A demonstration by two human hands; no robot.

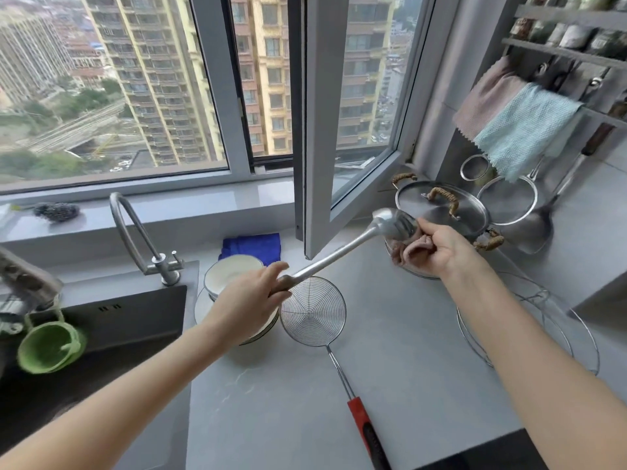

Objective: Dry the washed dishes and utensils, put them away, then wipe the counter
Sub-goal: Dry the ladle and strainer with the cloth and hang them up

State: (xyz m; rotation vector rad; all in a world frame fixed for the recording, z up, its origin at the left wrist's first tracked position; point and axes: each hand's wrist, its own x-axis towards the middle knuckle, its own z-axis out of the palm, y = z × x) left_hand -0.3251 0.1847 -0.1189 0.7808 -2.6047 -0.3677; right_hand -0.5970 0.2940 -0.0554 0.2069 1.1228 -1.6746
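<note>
Ladle (339,252) is held by its handle end, nearest, in the gripping left hand (251,296) above the stacked bowls (234,269). Its long axis runs toward two o'clock over the counter (390,368), where the farther right hand (437,249) bunches a pink cloth (407,252) against the scoop end.
</note>
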